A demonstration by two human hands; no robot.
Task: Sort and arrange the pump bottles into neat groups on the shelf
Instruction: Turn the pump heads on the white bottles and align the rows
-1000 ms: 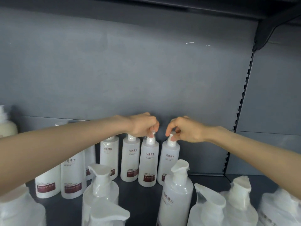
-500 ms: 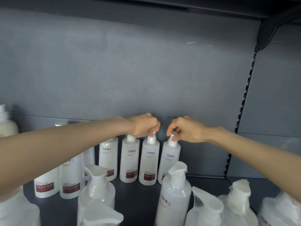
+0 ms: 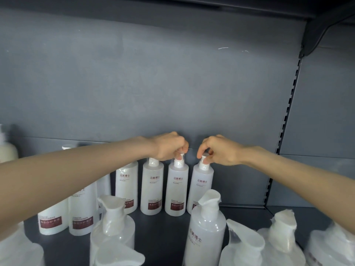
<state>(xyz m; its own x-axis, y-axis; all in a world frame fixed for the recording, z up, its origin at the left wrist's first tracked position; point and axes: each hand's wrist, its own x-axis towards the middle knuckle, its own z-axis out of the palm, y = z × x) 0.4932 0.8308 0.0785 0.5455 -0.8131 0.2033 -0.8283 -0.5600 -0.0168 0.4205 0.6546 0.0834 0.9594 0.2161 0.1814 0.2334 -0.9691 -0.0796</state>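
Little has changed in the last second. Your left hand point(image 3: 169, 148) still has its fingers point(image 3: 180, 150) curled round the pump head of the inner bottle point(image 3: 176, 189). Your right hand point(image 3: 221, 150) still pinches the pump of the end bottle point(image 3: 200, 187) just beside it. Both stand upright at the right end of the back row on the shelf point(image 3: 153, 227). That row looks nearly settled to me; the front bottles point(image 3: 205, 237) still stand loosely scattered.
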